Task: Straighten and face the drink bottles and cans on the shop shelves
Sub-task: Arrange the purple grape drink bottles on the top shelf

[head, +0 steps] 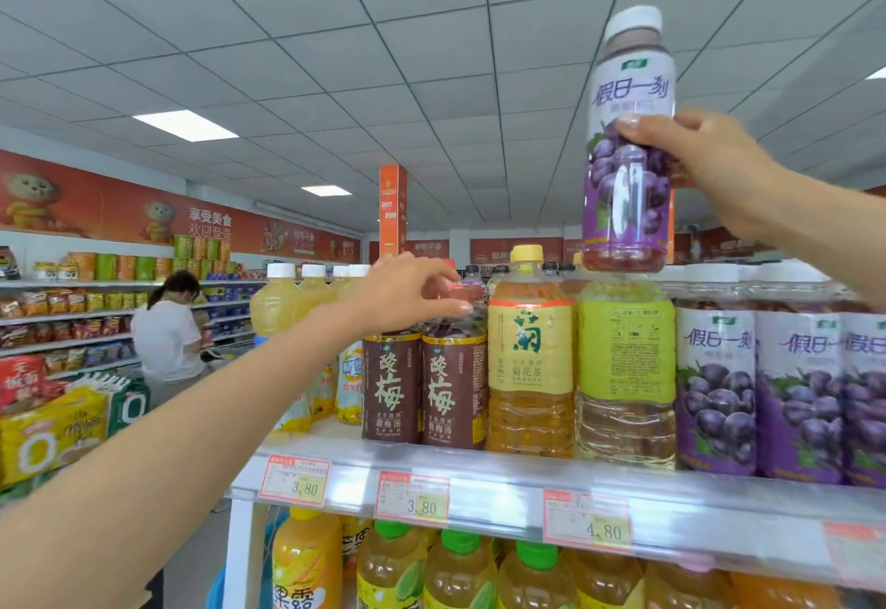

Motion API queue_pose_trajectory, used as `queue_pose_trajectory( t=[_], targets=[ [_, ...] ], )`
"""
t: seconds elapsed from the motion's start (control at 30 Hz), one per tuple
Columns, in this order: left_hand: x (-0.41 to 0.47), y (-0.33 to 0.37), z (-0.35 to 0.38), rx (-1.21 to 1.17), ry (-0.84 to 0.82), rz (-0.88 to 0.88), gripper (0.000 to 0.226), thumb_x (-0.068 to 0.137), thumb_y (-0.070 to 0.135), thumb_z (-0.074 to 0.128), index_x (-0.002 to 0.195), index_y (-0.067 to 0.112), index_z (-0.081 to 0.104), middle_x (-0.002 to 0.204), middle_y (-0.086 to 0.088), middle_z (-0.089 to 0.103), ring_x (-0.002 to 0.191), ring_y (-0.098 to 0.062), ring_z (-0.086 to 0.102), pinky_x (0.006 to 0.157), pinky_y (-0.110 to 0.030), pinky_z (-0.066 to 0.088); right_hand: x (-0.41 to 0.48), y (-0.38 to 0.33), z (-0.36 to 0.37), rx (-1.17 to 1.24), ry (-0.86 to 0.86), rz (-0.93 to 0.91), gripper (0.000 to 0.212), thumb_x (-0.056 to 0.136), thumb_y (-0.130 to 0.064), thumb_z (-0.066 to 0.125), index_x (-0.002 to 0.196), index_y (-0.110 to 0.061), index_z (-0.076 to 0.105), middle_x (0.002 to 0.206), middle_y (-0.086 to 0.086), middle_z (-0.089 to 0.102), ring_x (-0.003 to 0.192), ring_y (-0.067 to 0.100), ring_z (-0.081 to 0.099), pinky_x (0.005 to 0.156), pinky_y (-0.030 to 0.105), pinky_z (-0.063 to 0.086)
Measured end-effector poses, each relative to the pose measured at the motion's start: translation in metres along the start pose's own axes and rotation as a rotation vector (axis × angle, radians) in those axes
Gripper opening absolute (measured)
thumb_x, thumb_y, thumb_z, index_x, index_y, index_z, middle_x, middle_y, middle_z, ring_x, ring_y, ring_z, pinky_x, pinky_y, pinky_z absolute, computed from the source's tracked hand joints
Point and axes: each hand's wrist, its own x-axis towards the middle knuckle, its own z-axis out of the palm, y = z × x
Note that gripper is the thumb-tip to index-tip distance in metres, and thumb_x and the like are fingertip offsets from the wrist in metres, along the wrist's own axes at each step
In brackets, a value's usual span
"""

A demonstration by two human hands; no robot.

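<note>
My right hand point(709, 162) grips a purple grape drink bottle point(625, 205) with a white cap, upright and lifted above the top shelf point(479, 479); its base hovers just over a yellow-green tea bottle point(625, 368) whose back label faces out. My left hand point(407, 292) reaches over the shelf and pinches the cap of a brown plum drink bottle point(453, 388). A second brown plum bottle point(390, 388) stands left of it. A chrysanthemum tea bottle point(530, 354) stands to its right, label forward. Several grape bottles point(786, 388) fill the right end.
Pale yellow juice bottles point(278, 306) stand at the shelf's left end. Price tags point(412, 498) hang on the shelf lip. Orange and green-capped bottles point(460, 570) fill the shelf below. A person in a white top point(165, 335) stands by snack shelves point(72, 316) at left.
</note>
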Motion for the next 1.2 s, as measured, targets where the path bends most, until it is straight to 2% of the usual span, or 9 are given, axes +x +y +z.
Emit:
queue_pose_trajectory(
  t=[0.17, 0.3, 0.43, 0.57, 0.7, 0.77, 0.83, 1.03, 1.2],
  targets=[
    [0.005, -0.001, 0.006, 0.01, -0.061, 0.014, 0.04, 0.086, 0.046, 0.056, 0.117, 0.021, 0.056, 0.089, 0.009, 0.05, 0.087, -0.009, 0.047, 0.082, -0.027, 0.039, -0.006, 0.006, -0.007, -0.014, 0.049, -0.001, 0.038, 0.083, -0.035, 0.065, 0.113, -0.013, 0.06, 0.099, 0.003, 0.067, 0.077, 0.009, 0.062, 0.068, 0.02, 0.047],
    [0.018, 0.002, 0.0, -0.078, -0.113, 0.017, 0.041, 0.086, 0.05, 0.053, 0.114, 0.02, 0.057, 0.107, 0.004, 0.063, 0.095, -0.01, 0.056, 0.086, -0.03, 0.046, -0.009, 0.007, -0.015, -0.032, 0.088, 0.018, 0.038, 0.081, -0.037, 0.065, 0.111, -0.014, 0.061, 0.091, -0.002, 0.067, 0.073, 0.01, 0.062, 0.066, 0.02, 0.047],
    [0.036, 0.029, -0.004, -0.338, -0.024, -0.01, 0.044, 0.086, 0.051, 0.052, 0.12, 0.022, 0.051, 0.111, 0.006, 0.059, 0.099, -0.009, 0.055, 0.083, -0.026, 0.046, -0.012, 0.01, -0.026, -0.061, 0.102, 0.018, 0.039, 0.081, -0.039, 0.066, 0.11, -0.014, 0.062, 0.09, -0.003, 0.068, 0.072, 0.01, 0.064, 0.066, 0.021, 0.047],
    [0.054, 0.06, 0.003, -0.313, -0.059, -0.027, 0.058, 0.086, 0.052, 0.052, 0.129, 0.014, 0.044, 0.113, 0.001, 0.055, 0.105, -0.015, 0.053, 0.087, -0.029, 0.044, -0.015, 0.013, -0.034, -0.076, 0.121, 0.024, 0.04, 0.081, -0.038, 0.066, 0.111, -0.013, 0.062, 0.091, -0.001, 0.068, 0.071, 0.01, 0.064, 0.064, 0.021, 0.047],
    [0.065, 0.068, 0.009, -0.333, -0.251, -0.117, 0.056, 0.077, 0.054, 0.063, 0.108, 0.009, 0.05, 0.102, -0.007, 0.054, 0.09, -0.019, 0.051, 0.073, -0.027, 0.04, -0.018, 0.014, -0.039, -0.079, 0.119, 0.014, 0.037, 0.081, -0.036, 0.066, 0.11, -0.013, 0.061, 0.094, 0.001, 0.068, 0.073, 0.01, 0.064, 0.066, 0.022, 0.048],
    [0.064, 0.066, 0.006, -0.333, -0.397, -0.164, 0.088, 0.063, 0.06, 0.069, 0.128, 0.01, 0.039, 0.128, -0.007, 0.048, 0.113, -0.021, 0.048, 0.095, -0.034, 0.042, -0.019, 0.015, -0.041, -0.08, 0.117, 0.012, 0.038, 0.081, -0.036, 0.066, 0.11, -0.012, 0.061, 0.095, 0.003, 0.068, 0.074, 0.01, 0.064, 0.068, 0.023, 0.049],
    [0.063, 0.064, 0.004, -0.261, -0.491, -0.184, 0.115, 0.056, 0.062, 0.071, 0.143, 0.012, 0.015, 0.148, -0.006, 0.029, 0.131, -0.026, 0.034, 0.11, -0.043, 0.029, -0.02, 0.015, -0.044, -0.081, 0.115, 0.016, 0.038, 0.081, -0.036, 0.067, 0.11, -0.013, 0.061, 0.098, 0.005, 0.068, 0.075, 0.011, 0.064, 0.072, 0.025, 0.051],
    [0.057, 0.06, 0.004, -0.251, -0.497, -0.153, 0.107, 0.065, 0.045, 0.075, 0.141, 0.011, 0.008, 0.149, -0.01, 0.025, 0.132, -0.027, 0.032, 0.111, -0.041, 0.029, -0.025, 0.019, -0.047, -0.086, 0.113, 0.026, 0.033, 0.08, -0.037, 0.067, 0.104, -0.016, 0.062, 0.099, 0.005, 0.068, 0.076, 0.012, 0.064, 0.071, 0.026, 0.051],
    [0.052, 0.057, 0.004, -0.248, -0.509, -0.121, 0.119, 0.063, 0.044, 0.078, 0.143, 0.015, -0.004, 0.155, -0.008, 0.008, 0.141, -0.026, 0.017, 0.114, -0.04, 0.021, -0.028, 0.021, -0.053, -0.092, 0.115, 0.032, 0.038, 0.079, -0.039, 0.068, 0.109, -0.016, 0.061, 0.105, 0.007, 0.068, 0.081, 0.014, 0.065, 0.072, 0.027, 0.051]
  ],
)
